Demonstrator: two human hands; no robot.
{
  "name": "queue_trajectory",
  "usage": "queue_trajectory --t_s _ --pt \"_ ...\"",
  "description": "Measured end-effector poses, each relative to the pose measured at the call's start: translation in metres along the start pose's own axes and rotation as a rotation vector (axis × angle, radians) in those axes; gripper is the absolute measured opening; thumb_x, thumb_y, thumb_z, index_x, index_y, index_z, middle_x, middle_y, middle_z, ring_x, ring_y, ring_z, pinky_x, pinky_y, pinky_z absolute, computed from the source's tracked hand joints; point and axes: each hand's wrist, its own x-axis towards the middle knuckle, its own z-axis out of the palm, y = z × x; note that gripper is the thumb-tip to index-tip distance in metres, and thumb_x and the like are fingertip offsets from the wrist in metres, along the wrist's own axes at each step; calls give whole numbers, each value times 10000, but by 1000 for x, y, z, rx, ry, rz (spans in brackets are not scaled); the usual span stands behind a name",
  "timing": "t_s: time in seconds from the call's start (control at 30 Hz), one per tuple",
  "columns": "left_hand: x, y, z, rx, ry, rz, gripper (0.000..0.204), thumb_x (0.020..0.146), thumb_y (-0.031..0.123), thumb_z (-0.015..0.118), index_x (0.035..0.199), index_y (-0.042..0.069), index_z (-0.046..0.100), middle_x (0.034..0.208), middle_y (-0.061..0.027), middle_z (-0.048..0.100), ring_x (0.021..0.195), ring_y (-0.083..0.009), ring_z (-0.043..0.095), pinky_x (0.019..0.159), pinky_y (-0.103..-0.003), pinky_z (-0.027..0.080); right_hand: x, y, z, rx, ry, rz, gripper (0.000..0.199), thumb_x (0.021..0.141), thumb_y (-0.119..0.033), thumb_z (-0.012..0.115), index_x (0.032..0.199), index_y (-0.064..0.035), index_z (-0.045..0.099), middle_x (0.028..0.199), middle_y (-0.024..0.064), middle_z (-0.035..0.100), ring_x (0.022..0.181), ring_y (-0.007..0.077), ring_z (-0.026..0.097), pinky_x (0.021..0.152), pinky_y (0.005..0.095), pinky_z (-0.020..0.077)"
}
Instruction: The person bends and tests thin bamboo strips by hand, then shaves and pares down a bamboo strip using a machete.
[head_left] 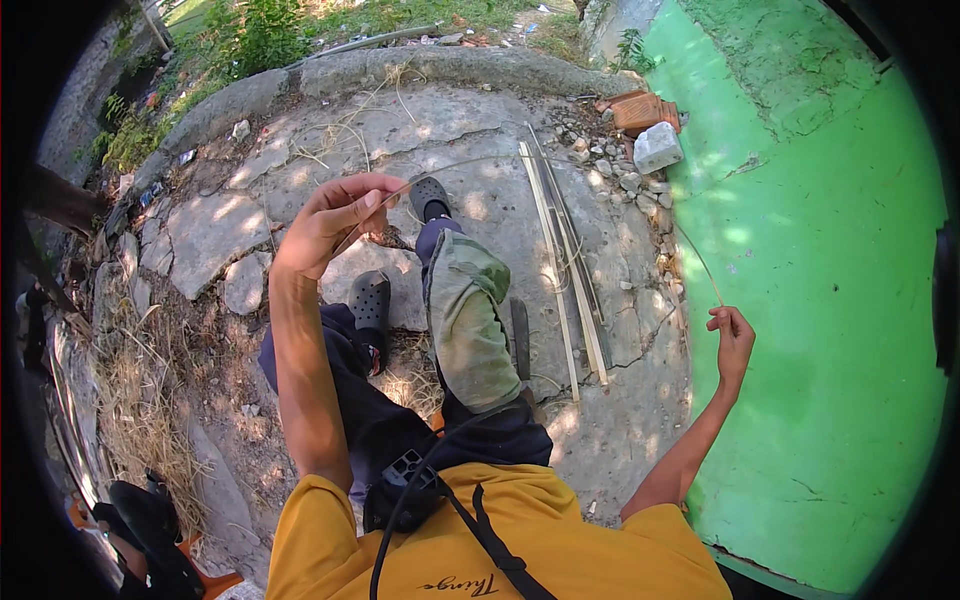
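The pavement (pixel 625 440) has straw (pixel 150 400) along its left edge, a wall (pixel 820 350) along its right and a curb (pixel 440 68) across its far edge, plants (pixel 268 40) beyond. At its far right corner sits a brick (pixel 640 112), a block (pixel 657 148) before it. Slats (pixel 567 265) lie toward the right edge, right of the person's shoes (pixel 370 300). Above, a strip (pixel 470 161) spans from left hand (pixel 340 215) to right hand (pixel 733 345).

Left hand (pixel 345 215): thin flexible strip (pixel 705 268) pinched between thumb and fingers. Right hand (pixel 733 338): fingertips gripping same strip; strip bowed in wide arc between hands. Pale slats (pixel 544 215) lying on cracked concrete ground (pixel 640 420). Olive cloth (pixel 470 330) over right leg (pixel 515 432). White block (pixel 657 148) beside orange-brown brick (pixel 640 112), near green wall (pixel 820 380).
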Motion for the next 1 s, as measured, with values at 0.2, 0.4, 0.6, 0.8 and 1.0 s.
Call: queue_trajectory --t_s 0.2,0.4,0.6,0.8,1.0 --pt "23 -9 8 449 180 130 268 1073 187 679 1262 9 745 922 5 720 781 -47 569 681 -235 425 1 5 31 -1 315 129 440 1042 -394 738 804 -32 662 618 -35 539 590 39 482 560 247 347" --pt "44 -39 23 892 695 302 246 1073 238 672 1166 36 778 841 -28 758 676 -52 571 618 -248 436 -12 -41 97 425 331 262 450 1020 -457 754 800 -83 636 631 -53 498 532 31 389 474 231 289" --pt "61 -58 20 741 852 351 252 1066 246 677 1126 11 742 879 -87 773 759 -128 670 713 -312 516 -21 -75 143 780 176 389 413 1030 -449 743 884 -68 677 660 -48 511 538 24 404 469 204 284" --pt "49 -47 15 972 938 457 302 1051 277 705 1099 -22 718 980 -140 793 883 -177 735 824 -337 554 -19 -69 147 934 94 409 416 1037 -466 724 946 -60 696 689 -44 553 549 19 438 470 194 278" --pt "39 -39 12 913 921 253 282 1050 242 708 1117 -30 730 914 -148 798 821 -195 777 733 -342 586 -22 -59 126 939 26 361 336 1055 -387 720 1004 -56 710 708 -33 575 547 21 447 474 193 291"
